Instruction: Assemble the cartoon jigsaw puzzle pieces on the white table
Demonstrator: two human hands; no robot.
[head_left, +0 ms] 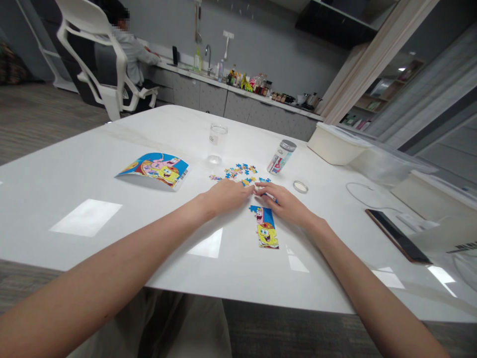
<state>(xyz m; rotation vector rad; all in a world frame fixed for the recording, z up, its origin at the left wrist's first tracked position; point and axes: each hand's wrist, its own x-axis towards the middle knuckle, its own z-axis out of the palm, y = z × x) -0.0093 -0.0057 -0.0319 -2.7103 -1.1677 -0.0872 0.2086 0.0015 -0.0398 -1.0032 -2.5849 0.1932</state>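
My left hand (pixel 230 196) rests low over the white table with its fingers curled and pressed together; what they hold, if anything, is hidden. Its fingertips meet those of my right hand (pixel 282 203), whose fingers are bent over a blue puzzle piece (pixel 276 201), mostly covered. Just below the hands lies a joined strip of jigsaw puzzle (pixel 267 228) with a yellow and a pink cartoon face. Beyond my fingers, loose puzzle pieces (pixel 244 169) are scattered in a rough ring, some partly behind the hands.
A curved picture sheet (pixel 158 168) lies at left. Behind the pieces stand a clear open jar (pixel 217 144) and a lidded jar (pixel 281 158). A round lid (pixel 300 187) lies flat. At right are a dark phone-like device (pixel 397 234), a cable and plastic bins (pixel 335 144).
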